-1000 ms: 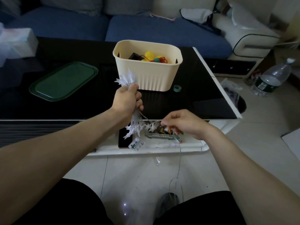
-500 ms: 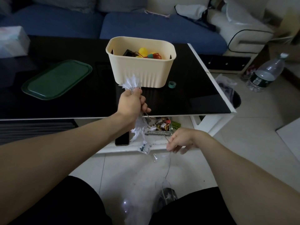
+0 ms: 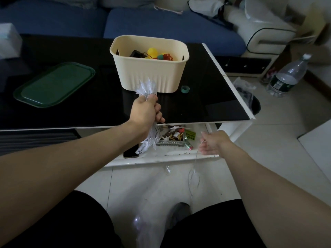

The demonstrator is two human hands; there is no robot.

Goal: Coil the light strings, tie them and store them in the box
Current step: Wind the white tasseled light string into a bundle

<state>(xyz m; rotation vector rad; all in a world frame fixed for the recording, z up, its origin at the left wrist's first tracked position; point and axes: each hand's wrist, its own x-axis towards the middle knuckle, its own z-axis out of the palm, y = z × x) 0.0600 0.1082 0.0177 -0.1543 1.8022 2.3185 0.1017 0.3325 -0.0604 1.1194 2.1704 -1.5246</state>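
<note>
Movement first: against the frame half a second back, my right hand [image 3: 212, 143] has swung out to the right and away from the left, drawing the thin silvery wire of the light string [image 3: 196, 159] with it, while my left hand [image 3: 146, 111] stays raised over the front edge of the black glass worktop [image 3: 206, 97]. The left grip is clenched round one bundle of white star-shaped lights [image 3: 146, 88]; star tips fan out above the fist in front of the cream ribbed plastic box [image 3: 150, 74], and more hang below the fist toward the lower white shelf [image 3: 161, 157]. The right grip pinches the wire between thumb and fingertips, palm turned to the left, the other fingers loosely curled. From that pinch the wire drops to the tiled floor [image 3: 268, 149], where it makes a loose loop between my knees. I count one box, standing on the worktop with round coloured lights and red wire inside; one dark green flat lid [image 3: 53, 85] to its left; one small green roll of tape [image 3: 185, 89] just beside its right corner; and one clear plastic bottle [image 3: 288, 76] on the floor, well apart.
</note>
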